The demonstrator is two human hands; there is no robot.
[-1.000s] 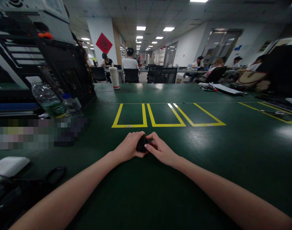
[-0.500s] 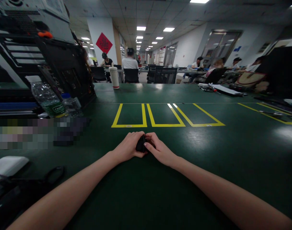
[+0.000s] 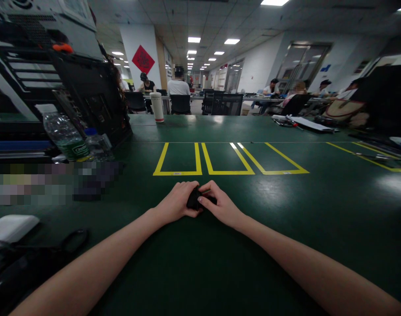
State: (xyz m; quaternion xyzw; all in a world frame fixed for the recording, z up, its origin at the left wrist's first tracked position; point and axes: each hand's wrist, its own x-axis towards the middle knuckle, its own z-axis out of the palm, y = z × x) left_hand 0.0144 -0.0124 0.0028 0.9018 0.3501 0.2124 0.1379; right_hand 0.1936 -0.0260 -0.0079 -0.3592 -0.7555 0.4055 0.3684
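Observation:
Just in front of the yellow-taped frames, my left hand (image 3: 177,201) wraps round a small black object (image 3: 193,199). Its kind cannot be made out, as fingers cover much of it. From the other side my right hand (image 3: 220,206) grips the same object, thumb on its near right edge and index finger bent over the far side. Under that index finger shows a thin, light-edged sliver, too small to name. Both hands are close to the green tabletop (image 3: 200,272), fingertips nearly meeting.
Yellow tape outlines (image 3: 177,173) mark the table ahead. Leftward stand a plastic bottle (image 3: 63,134), a smaller blue-capped bottle (image 3: 98,145) and a black computer case (image 3: 95,96). A white cup (image 3: 157,107) stands farther back. Papers (image 3: 310,123) lie at the right; several people sit beyond.
My right index finger has lifted and bent a little, widening the gap to the thumb and exposing the thin sliver. My left hand has stayed in place round the black object.

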